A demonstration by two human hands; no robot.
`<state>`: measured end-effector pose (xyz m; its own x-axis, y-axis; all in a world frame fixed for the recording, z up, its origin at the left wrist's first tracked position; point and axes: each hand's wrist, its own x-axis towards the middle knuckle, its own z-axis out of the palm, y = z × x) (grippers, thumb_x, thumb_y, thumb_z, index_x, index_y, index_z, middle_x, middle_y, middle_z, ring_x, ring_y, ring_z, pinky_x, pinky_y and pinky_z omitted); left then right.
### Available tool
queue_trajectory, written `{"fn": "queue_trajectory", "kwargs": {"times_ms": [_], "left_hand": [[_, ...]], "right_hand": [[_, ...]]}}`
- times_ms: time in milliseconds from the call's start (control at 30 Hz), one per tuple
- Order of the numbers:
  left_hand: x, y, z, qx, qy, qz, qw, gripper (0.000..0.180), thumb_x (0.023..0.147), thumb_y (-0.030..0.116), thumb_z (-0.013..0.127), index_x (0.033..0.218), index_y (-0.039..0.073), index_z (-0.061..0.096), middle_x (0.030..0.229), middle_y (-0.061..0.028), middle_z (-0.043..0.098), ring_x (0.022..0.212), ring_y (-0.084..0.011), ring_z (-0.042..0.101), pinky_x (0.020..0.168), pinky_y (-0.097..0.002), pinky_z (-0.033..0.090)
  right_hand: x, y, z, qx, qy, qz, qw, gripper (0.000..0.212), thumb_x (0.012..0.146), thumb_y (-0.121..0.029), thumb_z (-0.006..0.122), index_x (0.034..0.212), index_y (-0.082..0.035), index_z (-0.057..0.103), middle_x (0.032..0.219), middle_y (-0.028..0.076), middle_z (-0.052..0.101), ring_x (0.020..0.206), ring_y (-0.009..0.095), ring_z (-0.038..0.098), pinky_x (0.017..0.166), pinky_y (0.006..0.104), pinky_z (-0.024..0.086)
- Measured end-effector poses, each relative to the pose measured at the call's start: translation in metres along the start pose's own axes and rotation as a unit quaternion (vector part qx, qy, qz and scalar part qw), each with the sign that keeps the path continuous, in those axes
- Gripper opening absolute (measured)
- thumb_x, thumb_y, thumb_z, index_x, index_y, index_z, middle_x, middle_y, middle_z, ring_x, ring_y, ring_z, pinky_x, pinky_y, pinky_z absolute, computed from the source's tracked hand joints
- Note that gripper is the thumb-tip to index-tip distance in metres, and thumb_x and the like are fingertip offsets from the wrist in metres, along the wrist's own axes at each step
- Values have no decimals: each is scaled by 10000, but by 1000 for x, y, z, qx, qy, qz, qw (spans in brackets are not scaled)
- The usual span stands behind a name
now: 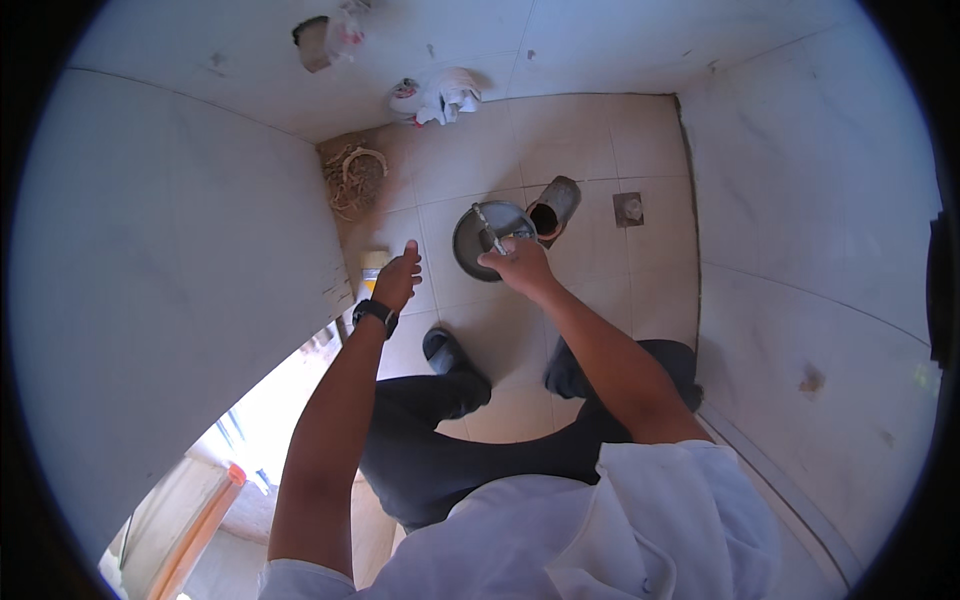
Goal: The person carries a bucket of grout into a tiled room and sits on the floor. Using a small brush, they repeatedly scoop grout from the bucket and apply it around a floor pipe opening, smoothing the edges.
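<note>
Below me on the tiled floor stands a round dark grey bucket (466, 250). My right hand (519, 264) is over its right side, with the fingers closed on a thin, pale, twisted handle (488, 226) that slants across the bucket's mouth. Whether that handle is fixed to the bucket, I cannot tell. Just right of the bucket, a grey cylinder (564, 200) lies tilted, its dark opening facing the bucket. My left hand (398, 279), wearing a black watch at the wrist, hangs in the air to the left with nothing in it and its fingers apart.
A small tan and yellow object (374, 265) stands beside my left hand. Tangled debris (356, 180) fills the far left corner. White plastic bags (445, 97) lie by the far wall. A square drain (629, 209) is set in the floor. Pale walls enclose the space closely.
</note>
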<state>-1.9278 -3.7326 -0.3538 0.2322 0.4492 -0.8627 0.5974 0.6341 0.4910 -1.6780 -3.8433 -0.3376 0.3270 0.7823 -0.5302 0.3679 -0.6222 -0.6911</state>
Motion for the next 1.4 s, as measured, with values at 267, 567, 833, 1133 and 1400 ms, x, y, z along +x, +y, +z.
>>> {"fn": "queue_trajectory", "kwargs": {"times_ms": [267, 567, 833, 1133, 1400], "left_hand": [[114, 1, 46, 21, -59, -41, 997, 1157, 809, 982, 339, 1462, 49, 543, 1386, -178, 590, 1204, -319, 594, 1030, -596, 424], [118, 26, 44, 117, -35, -6, 992, 1255, 787, 1002, 295, 1538, 9, 445, 1550, -291, 444, 1408, -425, 476, 1125, -667, 355], [62, 39, 57, 274, -78, 67, 956, 1023, 755, 788, 733, 1397, 8, 571, 1365, -239, 613, 1276, -346, 608, 1000, -523, 539], [84, 3, 37, 422, -18, 134, 896, 505, 850, 504, 795, 1120, 77, 787, 1039, -139, 778, 980, -228, 729, 784, -343, 588], [90, 1, 24, 285, -85, 98, 950, 547, 876, 484, 767, 1231, 68, 747, 1144, -154, 756, 1045, -237, 727, 875, -376, 608]], "right_hand": [[13, 30, -26, 13, -105, -57, 993, 466, 776, -456, 799, 812, 3, 725, 745, 186, 705, 725, 276, 699, 697, 385, 520], [32, 50, -10, -236, -314, -289, 873, 359, 837, -311, 718, 981, 17, 740, 968, 241, 731, 913, 389, 717, 826, 440, 562], [62, 24, -63, -549, -210, -221, 778, 252, 870, -205, 676, 994, -12, 781, 1101, 203, 715, 1040, 321, 702, 813, 476, 572], [69, 65, 1, -652, -104, -298, 690, 225, 894, -179, 660, 1021, -41, 785, 1043, 138, 703, 995, 313, 697, 777, 450, 569], [84, 49, -1, -334, -128, -214, 909, 450, 891, -362, 738, 1016, 69, 726, 993, 283, 717, 963, 429, 698, 866, 478, 550]]}}
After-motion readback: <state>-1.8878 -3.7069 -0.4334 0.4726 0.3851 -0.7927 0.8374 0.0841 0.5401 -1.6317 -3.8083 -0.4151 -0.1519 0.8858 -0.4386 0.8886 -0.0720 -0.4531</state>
